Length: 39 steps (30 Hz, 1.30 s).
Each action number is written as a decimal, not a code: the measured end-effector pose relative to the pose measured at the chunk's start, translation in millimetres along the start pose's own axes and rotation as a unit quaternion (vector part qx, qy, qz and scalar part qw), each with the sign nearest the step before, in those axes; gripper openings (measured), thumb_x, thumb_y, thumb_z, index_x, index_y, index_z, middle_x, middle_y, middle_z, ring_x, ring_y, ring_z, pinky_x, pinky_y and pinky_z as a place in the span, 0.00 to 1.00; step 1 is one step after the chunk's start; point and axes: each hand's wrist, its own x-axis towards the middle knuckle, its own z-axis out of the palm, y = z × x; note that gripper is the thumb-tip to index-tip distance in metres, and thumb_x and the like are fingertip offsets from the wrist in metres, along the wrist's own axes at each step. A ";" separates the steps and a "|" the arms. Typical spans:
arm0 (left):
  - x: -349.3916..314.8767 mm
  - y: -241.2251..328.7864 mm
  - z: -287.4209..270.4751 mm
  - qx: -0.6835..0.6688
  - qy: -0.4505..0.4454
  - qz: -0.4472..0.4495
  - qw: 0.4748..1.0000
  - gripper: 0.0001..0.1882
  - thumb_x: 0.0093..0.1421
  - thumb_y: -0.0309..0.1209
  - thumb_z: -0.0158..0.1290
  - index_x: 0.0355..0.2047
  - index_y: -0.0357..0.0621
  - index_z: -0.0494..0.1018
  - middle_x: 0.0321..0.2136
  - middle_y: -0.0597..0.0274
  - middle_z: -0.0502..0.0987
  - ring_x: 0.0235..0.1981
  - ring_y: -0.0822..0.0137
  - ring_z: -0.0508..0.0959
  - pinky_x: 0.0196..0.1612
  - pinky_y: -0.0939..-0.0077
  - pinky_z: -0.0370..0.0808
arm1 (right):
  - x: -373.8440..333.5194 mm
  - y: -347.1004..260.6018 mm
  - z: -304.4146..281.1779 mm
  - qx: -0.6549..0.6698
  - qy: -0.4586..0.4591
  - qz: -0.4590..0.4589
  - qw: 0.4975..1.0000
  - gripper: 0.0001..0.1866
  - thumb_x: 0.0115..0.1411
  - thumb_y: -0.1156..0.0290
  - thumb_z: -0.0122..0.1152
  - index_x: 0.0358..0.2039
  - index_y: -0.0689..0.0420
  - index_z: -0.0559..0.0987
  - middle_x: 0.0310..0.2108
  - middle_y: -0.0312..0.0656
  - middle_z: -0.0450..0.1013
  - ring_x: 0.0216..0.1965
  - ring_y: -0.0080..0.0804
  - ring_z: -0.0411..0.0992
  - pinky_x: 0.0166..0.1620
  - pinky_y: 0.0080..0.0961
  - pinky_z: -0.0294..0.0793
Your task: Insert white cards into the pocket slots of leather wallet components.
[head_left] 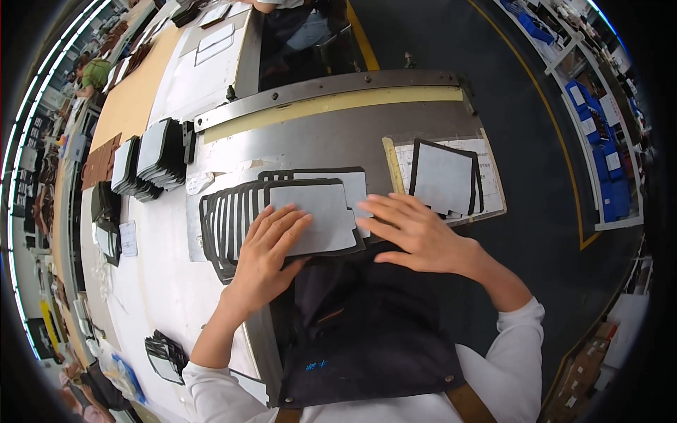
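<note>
A fanned row of flat panels (236,218), pale grey with black borders, overlaps across the near edge of the metal worktop. My left hand (271,243) lies flat over the left part of the top panel (317,215), fingers stretched out. At that panel's right side is my right hand (416,236), its fingers extended and slightly apart, the tips at the edge of a panel beneath. Neither hand is closed around anything. Farther right, a few similar panels (443,176) lie loosely stacked on a printed sheet (495,190).
A metal bar (331,86) runs along the worktop's far edge. Stacks of panels (159,151) stand on the white table at left, with a smaller bundle (166,356) lower down. Shelves with blue bins (613,190) line the right side. Another person sits beyond the bar.
</note>
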 end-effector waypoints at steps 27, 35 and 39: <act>135.9 -72.1 39.9 0.089 0.021 -0.005 0.996 0.37 0.54 0.33 0.61 0.63 0.39 0.60 0.64 0.45 0.60 0.67 0.46 0.58 0.66 0.55 0.58 | 111.4 96.2 43.4 -0.279 0.169 -0.010 0.945 0.11 0.51 0.77 0.58 0.35 0.68 0.78 0.33 0.47 0.76 0.39 0.38 0.76 0.38 0.30 0.75; 147.3 -99.1 54.4 0.147 0.042 0.086 0.985 0.28 0.56 0.19 0.48 0.59 0.36 0.64 0.62 0.44 0.64 0.65 0.43 0.61 0.64 0.55 0.61 | 100.2 116.8 30.4 -0.188 0.098 0.071 0.975 0.29 0.50 0.77 0.60 0.55 0.69 0.70 0.61 0.56 0.64 0.64 0.48 0.61 0.64 0.43 0.60; 152.9 -104.9 51.7 0.143 0.029 0.103 0.984 0.28 0.57 0.17 0.46 0.60 0.36 0.63 0.62 0.44 0.63 0.66 0.44 0.60 0.66 0.53 0.59 | 98.0 115.0 42.1 -0.233 0.107 0.102 0.961 0.29 0.52 0.76 0.58 0.57 0.70 0.68 0.61 0.56 0.64 0.64 0.48 0.61 0.63 0.43 0.61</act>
